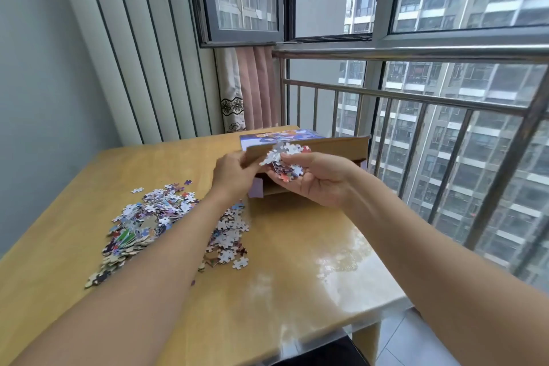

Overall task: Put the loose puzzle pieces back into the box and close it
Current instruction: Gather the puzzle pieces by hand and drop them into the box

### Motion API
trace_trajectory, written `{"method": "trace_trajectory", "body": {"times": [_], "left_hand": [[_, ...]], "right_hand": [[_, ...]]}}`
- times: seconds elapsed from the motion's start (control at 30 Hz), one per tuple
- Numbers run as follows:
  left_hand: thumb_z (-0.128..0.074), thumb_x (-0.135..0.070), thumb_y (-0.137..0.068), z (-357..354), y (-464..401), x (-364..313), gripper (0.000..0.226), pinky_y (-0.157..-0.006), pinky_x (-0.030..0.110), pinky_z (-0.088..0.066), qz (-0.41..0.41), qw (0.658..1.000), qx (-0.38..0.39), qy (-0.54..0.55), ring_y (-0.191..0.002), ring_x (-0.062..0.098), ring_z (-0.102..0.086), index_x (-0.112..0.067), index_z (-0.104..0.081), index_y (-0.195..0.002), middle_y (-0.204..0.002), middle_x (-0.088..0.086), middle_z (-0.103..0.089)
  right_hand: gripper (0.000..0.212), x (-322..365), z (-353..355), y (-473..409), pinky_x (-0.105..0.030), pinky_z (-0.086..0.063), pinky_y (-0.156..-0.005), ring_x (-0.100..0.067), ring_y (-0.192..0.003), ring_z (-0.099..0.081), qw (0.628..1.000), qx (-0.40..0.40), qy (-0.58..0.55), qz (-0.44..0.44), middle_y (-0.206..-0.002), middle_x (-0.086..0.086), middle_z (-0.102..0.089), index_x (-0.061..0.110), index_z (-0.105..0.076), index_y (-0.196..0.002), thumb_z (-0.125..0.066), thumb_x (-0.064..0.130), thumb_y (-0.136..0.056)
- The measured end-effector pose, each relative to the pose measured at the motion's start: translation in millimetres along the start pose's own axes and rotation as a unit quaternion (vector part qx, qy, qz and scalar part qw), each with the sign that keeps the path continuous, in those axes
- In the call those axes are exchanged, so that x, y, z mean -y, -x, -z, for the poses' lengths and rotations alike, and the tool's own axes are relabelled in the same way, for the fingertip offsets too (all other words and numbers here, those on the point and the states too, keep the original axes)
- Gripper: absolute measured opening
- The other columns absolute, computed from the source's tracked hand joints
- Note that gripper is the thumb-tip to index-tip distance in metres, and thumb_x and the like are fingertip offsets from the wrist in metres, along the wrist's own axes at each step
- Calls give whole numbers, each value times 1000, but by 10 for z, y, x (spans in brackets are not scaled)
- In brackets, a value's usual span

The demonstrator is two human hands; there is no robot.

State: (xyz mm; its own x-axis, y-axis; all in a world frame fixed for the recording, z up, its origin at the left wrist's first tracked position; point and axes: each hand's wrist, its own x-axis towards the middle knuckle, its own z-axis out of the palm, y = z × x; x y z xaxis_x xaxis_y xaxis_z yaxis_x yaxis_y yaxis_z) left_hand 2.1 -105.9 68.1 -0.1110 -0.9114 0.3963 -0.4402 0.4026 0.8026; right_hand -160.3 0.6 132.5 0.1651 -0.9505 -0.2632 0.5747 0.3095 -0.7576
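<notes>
We reach both bare forearms out across the wooden table (297,291). Our left hand (233,174) has its back toward us, and its fingers pinch the near edge of the box flap (332,147), holding the brown cardboard lifted at the mouth of the puzzle box (309,140), which sits at the table's far edge by the balcony railing (416,98). Our right hand (319,178) is turned palm up, fingers curled round a handful of puzzle pieces (283,162) just in front of the opening (some stick up past the thumb). The heap of loose pieces (154,217) lies on the table under and left of our left forearm.
</notes>
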Motion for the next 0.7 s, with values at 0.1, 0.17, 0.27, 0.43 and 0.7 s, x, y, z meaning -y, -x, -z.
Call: {"method": "trace_trajectory", "body": {"times": [0.1, 0.17, 0.27, 0.43, 0.7], "left_hand": [[-76, -48, -82, 107, -162, -87, 28, -90, 46, -57, 18, 999, -20, 37, -94, 18, -72, -22, -78, -92, -93, -6, -77], [-75, -49, -82, 143, -213, -138, 27, -93, 44, -56, 14, 999, -11, 46, -95, 16, -72, -24, -78, -93, -94, -7, -77], [-75, -47, -84, 167, -220, -196, 13, -95, 42, -55, 1, 998, -1, 55, -97, 12, -71, -36, -75, -89, -95, -13, -77], [-75, -42, -88, 211, -199, -300, 2, -98, 38, -54, 0, 997, 7, 71, -99, 9, -70, -41, -73, -87, -96, -17, -76], [-74, -43, -88, 229, -245, -442, 6, -98, 35, -54, -5, 996, 24, 81, -101, 8, -69, -39, -74, -93, -99, -17, -76]], "right_hand": [[38, -68, 147, -22, -34, -60, -49, -39, -114, -63, 999, -35, -16, -18, -131, -32, -55, -6, -46, -134, -56, -5, -97], [38, -51, 203, -56, -39, -62, -53, -40, -116, -62, 997, -60, -37, -15, -130, -33, -54, -7, -47, -133, -56, -7, -96], [31, 33, 208, -89, -36, -58, -45, -41, -114, -62, 995, -90, -46, -8, -128, -34, -52, -8, -50, -126, -57, -8, -96], [22, 138, 219, -210, -49, -61, -66, -46, -109, -62, 991, -124, -44, -8, -126, -34, -51, -12, -53, -118, -54, -9, -97], [33, 399, -12, -406, -43, -45, -106, -39, -128, -52, 988, -149, -25, 32, -138, -26, -49, -11, -46, -130, -34, -11, -99]]}}
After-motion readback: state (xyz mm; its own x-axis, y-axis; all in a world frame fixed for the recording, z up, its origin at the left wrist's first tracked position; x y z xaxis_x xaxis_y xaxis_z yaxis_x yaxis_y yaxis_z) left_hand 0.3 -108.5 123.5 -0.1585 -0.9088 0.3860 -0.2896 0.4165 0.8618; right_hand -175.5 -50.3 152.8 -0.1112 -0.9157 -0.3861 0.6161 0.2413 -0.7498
